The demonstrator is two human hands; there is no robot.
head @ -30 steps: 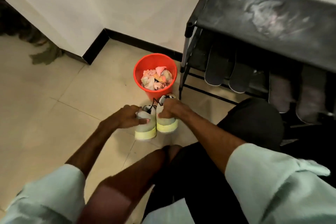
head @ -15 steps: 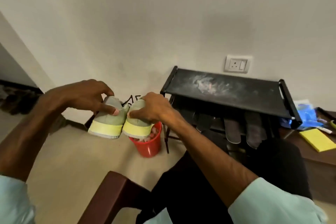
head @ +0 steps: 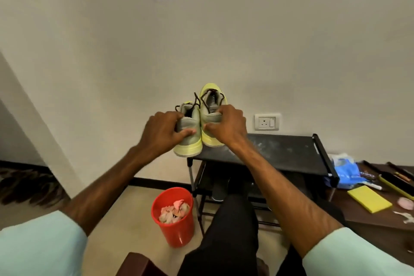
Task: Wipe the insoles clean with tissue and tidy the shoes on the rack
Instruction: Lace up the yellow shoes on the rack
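While held up heel-first toward the camera, the left shoe (head: 188, 148) is clasped by the left grip (head: 161, 133), with the thumb laid across the back of the heel and the fingers curled over the collar. The right shoe (head: 212, 98) is grasped the same way by the right grip (head: 226, 126). The grey-and-yellow pair is kept pressed side by side, toes pointed at the wall and dark laces hanging loose. The right shoe's sole is seen at the left end of the black rack (head: 289, 152), on its top shelf, though contact cannot be made out. The left shoe is held just past that end, off the shelf. A red bin (head: 178, 233) filled with crumpled tissue (head: 173, 212) is seen on the floor beside the rack's left leg. A yellow pad (head: 369, 202) and a blue bag (head: 346, 171) are seen on the table (head: 367, 220) to the right.
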